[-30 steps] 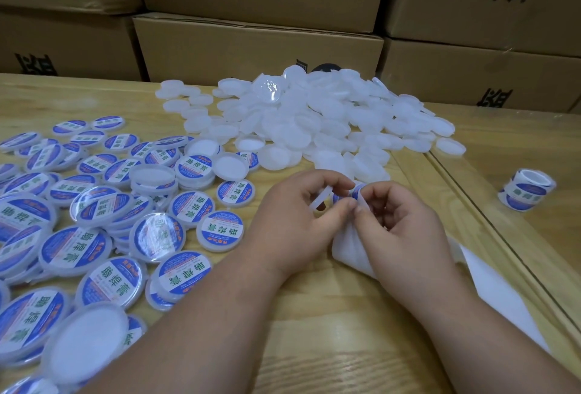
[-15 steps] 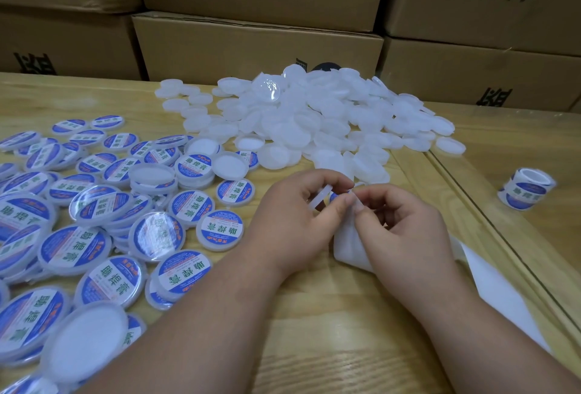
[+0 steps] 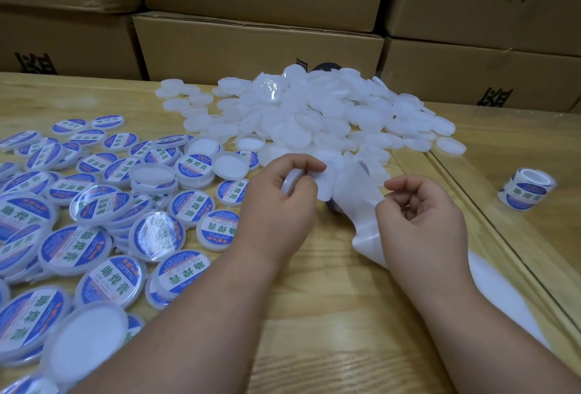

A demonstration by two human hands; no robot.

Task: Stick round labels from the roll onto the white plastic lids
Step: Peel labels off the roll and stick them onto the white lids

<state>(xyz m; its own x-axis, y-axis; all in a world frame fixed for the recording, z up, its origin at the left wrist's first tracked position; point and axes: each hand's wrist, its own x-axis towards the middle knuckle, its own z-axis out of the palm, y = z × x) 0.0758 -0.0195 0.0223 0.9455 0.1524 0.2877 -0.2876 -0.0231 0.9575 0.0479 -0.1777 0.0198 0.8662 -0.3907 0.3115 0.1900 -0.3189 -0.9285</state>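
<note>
- The left hand (image 3: 279,202) is gripping a white lid (image 3: 290,178) and a peeled label (image 3: 325,184)
- The right hand (image 3: 421,221) is pinching the backing strip (image 3: 358,202)
- Many labelled lids (image 3: 94,205) are lying left; a big unlabelled pile (image 3: 314,114) is waiting far, so much remains

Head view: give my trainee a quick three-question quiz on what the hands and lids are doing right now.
1. True or false: the left hand grips a white lid.
2. Where does the spare label roll stand? A) among the labelled lids B) alone on the table at far right C) on a carton
3. Fill in: the right hand pinches the white backing ____.

Key: 1 true; 2 B; 3 strip.
</note>
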